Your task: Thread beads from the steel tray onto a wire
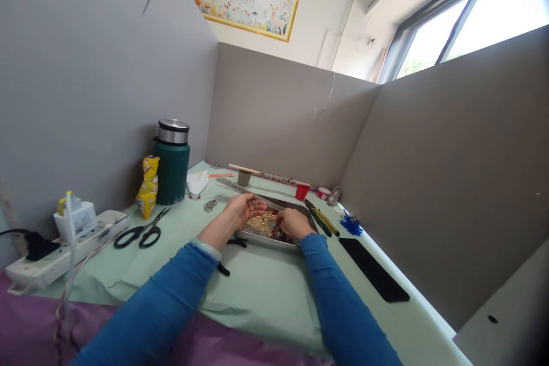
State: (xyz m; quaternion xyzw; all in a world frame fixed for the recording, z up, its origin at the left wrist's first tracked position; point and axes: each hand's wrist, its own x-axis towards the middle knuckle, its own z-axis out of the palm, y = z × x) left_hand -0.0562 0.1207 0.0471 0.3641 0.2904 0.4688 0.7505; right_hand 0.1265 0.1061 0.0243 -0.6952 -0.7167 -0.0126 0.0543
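A shallow metal tray (261,239) lies on the green table cover, holding a heap of small gold beads (262,223) and a few red ones. My left hand (242,207) hovers over the tray's left side, palm up and cupped, with some small thing I cannot make out lying in it. My right hand (293,222) reaches into the tray's right side, fingers curled down among the beads in a pinch. What they pinch is hidden.
Black scissors (143,234) lie left of the tray. A green flask (172,163), a yellow packet (148,186) and a power strip (64,251) stand along the left wall. Pliers (321,219), a red cup (302,191) and a black phone (373,269) lie to the right.
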